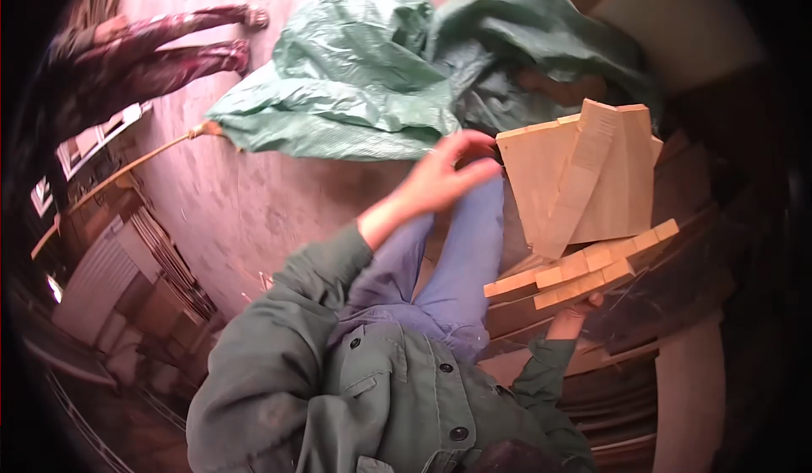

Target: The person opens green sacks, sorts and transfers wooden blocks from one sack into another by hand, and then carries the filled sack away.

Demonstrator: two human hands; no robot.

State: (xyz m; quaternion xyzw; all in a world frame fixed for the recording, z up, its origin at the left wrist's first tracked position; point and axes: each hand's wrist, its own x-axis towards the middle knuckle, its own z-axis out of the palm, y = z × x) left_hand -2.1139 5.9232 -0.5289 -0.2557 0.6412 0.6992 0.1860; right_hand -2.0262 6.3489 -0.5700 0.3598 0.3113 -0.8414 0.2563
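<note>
The right hand, partly hidden, was found closed on the near edge of a bundle of wood strips. Beyond that grip stood a stack of boards, with 1 plank lying slantwise across its face. The left hand held nothing, thumb and fingers parted, just beside the boards and near a green tarp.

It looks like a woodworking workshop. Around the green tarp runs a bare, scuffed floor. Below and right of the tarp are stacked cut boards and, farther below it, squared wooden strips. Piled flat panels stand below and left of the tarp, past a long-handled broom.
</note>
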